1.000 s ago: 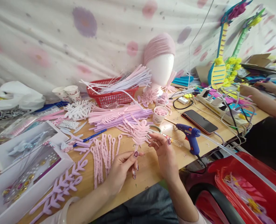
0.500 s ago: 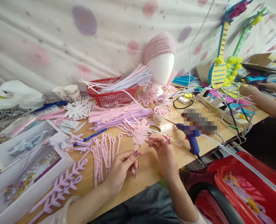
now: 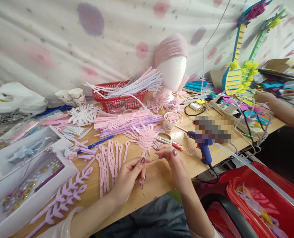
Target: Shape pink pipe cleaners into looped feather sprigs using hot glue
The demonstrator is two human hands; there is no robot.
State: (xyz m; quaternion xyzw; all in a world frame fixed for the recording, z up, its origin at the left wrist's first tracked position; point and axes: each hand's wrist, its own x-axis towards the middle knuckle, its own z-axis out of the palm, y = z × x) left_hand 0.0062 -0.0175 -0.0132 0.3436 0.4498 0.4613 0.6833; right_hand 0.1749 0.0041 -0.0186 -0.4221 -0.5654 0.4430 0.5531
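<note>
While the left hand (image 3: 127, 180) pinches the stem end of a pale pink fuzzy spray (image 3: 147, 136) between thumb and forefinger, the right hand (image 3: 175, 167) hangs half curled just to the right, its thumb and fingers apart. The spray fans out beyond the left fingertips, over the wooden table (image 3: 153, 183). Directly left of the left hand lies a row of pink looped braids (image 3: 111, 165); farther left are 2 lilac leafy sprigs (image 3: 62, 198), and past those a white box (image 3: 47, 193) with beaded pieces in it. Just beyond the right fingertips lie scissors (image 3: 165, 135) and a screwdriver (image 3: 178, 146) with a red and yellow handle. A blue glue gun (image 3: 205, 152) rests to the right of that hand, partly blurred out. Farther ahead of both hands stand a paper cup (image 3: 167, 125) of pink bits, a red basket (image 3: 123, 103) of fuzzy stems and a white mannequin head (image 3: 173, 74).
</note>
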